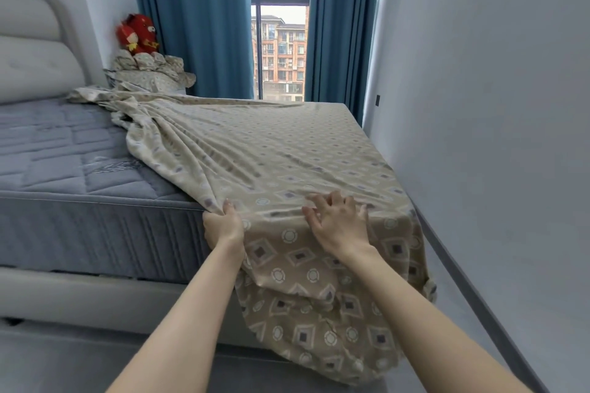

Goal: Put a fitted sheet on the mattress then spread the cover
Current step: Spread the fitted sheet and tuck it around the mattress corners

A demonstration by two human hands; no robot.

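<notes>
Your mattress (64, 150) lies bare toward 9 o'clock; the fitted sheet (271, 150) (it looks light, limp, apt to bunch) drapes from 11 o'clock over the near edge. Your left hand (223, 226) clamps a gathered fold there. Your right hand (338, 223), at its 3 o'clock, rests with fingers splayed; better to grip the hanging hem.

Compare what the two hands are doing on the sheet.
The left hand grips a bunched fold of the sheet; the right hand lies on it with fingers spread, gripping nothing. The left hand sits beside bare mattress; the right hand has sheet all around it. Both are at the mattress's near edge.
</notes>
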